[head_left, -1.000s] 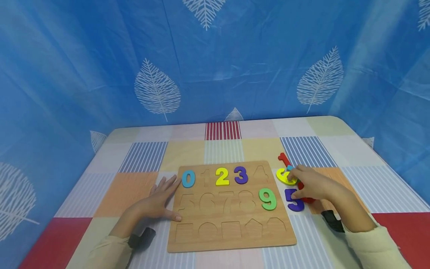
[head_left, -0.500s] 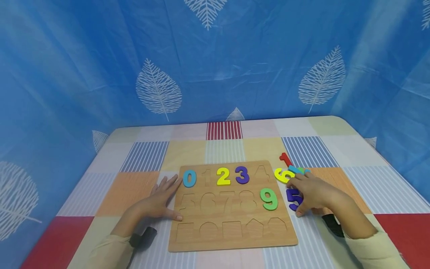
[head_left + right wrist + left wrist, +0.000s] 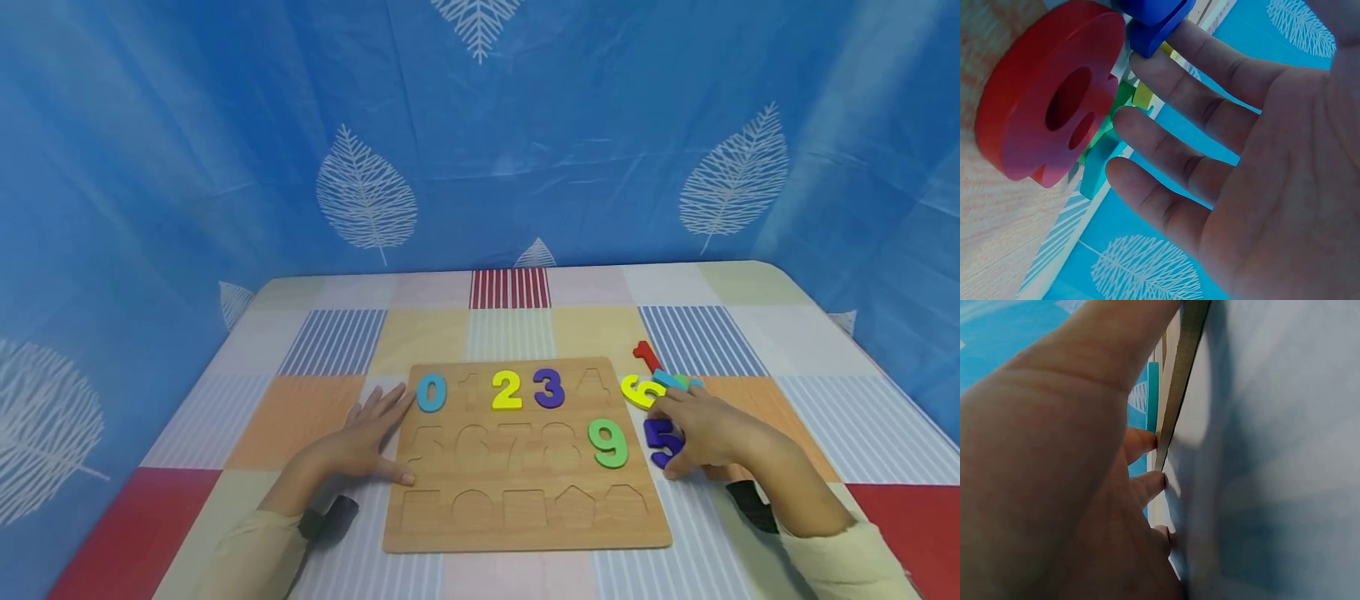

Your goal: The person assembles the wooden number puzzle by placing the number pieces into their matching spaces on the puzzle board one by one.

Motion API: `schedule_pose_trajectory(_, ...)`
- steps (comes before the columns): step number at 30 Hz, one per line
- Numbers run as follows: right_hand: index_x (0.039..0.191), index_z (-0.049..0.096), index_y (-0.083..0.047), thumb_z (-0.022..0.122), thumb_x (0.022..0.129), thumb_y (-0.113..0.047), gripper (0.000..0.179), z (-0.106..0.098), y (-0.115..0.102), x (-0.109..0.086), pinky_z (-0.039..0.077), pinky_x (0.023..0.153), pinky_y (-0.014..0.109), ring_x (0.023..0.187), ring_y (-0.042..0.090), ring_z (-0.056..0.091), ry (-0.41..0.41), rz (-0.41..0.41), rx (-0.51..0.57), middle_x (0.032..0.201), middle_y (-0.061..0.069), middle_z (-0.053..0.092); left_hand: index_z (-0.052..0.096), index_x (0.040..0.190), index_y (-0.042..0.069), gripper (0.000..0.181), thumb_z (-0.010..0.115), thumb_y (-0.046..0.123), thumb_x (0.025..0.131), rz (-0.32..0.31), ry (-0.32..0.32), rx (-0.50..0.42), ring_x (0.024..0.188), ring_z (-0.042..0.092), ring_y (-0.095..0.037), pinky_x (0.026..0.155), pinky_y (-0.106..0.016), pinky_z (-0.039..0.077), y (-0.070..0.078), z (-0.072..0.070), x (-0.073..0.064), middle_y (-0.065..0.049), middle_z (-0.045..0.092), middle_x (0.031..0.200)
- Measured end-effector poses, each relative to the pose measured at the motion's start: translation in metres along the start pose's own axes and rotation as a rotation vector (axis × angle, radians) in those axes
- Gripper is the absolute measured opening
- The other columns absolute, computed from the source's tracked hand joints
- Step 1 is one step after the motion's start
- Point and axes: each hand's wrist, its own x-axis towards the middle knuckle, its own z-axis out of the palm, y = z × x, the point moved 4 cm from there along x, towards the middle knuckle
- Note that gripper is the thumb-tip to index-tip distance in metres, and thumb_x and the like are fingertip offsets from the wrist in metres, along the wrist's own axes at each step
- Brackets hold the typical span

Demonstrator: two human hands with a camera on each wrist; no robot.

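My left hand (image 3: 363,442) lies spread at the left edge of a wooden number puzzle board (image 3: 487,479), fingertips and thumb touching its rim. The board holds a blue 0 (image 3: 441,393), a yellow 2 (image 3: 507,406), a purple 3 (image 3: 557,390) and a green 9 (image 3: 606,444). Beside its right edge my right hand (image 3: 708,432) holds a purple number 5 (image 3: 656,427) between thumb and fingers, covering part of it. Past the fingertips lie a yellow 6 (image 3: 632,395) and light-blue piece (image 3: 667,378). A red 8 (image 3: 1054,94) shows near the fingers in the right wrist view.
A red 1 (image 3: 647,355) lies beyond the light-blue piece, and part of a green piece (image 3: 1125,95) shows among the loose numbers. The board has several bare recesses. A patchwork tablecloth (image 3: 420,333) covers the table; a blue leaf-patterned curtain (image 3: 585,150) hangs behind.
My right thumb has come off the top of the 5 to its near edge, and the fingers have left the yellow 6. My left hand keeps its place on the board.
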Motion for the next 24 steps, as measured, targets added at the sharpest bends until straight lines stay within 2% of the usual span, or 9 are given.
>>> schedule_pose_trajectory(12, 0.109, 0.058, -0.007, 0.083, 0.058, -0.037, 0.064, -0.009, -0.008, 0.005, 0.049, 0.077, 0.049, 0.097, 0.03, 0.046, 0.029, -0.018, -0.014, 0.111, 0.01, 0.054, 0.011, 0.147, 0.007, 0.112, 0.074, 0.052, 0.066, 0.012, 0.001, 0.009, 0.137, -0.009, -0.044, 0.107, -0.063, -0.005, 0.0, -0.001, 0.0, -0.017, 0.002, 0.153)
schedule_pose_trajectory(19, 0.108, 0.058, -0.007, 0.082, 0.059, -0.042, 0.064, -0.019, -0.029, 0.012, 0.047, 0.083, 0.053, 0.101, 0.035, 0.049, 0.06, -0.07, -0.053, 0.109, 0.012, 0.055, 0.012, 0.147, 0.006, 0.112, 0.074, 0.051, 0.065, 0.011, 0.001, 0.002, 0.137, -0.009, -0.044, 0.108, -0.061, -0.005, 0.001, -0.002, 0.0, -0.018, 0.002, 0.153)
schedule_pose_trajectory(24, 0.106, 0.057, -0.009, 0.081, 0.062, -0.039, 0.058, -0.026, -0.051, 0.022, 0.049, 0.078, 0.044, 0.091, 0.024, 0.049, 0.058, -0.098, -0.062, 0.099, 0.004, 0.053, 0.011, 0.147, 0.008, 0.113, 0.074, 0.054, 0.065, 0.001, -0.008, 0.012, 0.138, -0.009, -0.043, 0.108, -0.061, -0.006, -0.001, -0.001, 0.0, -0.017, 0.001, 0.153)
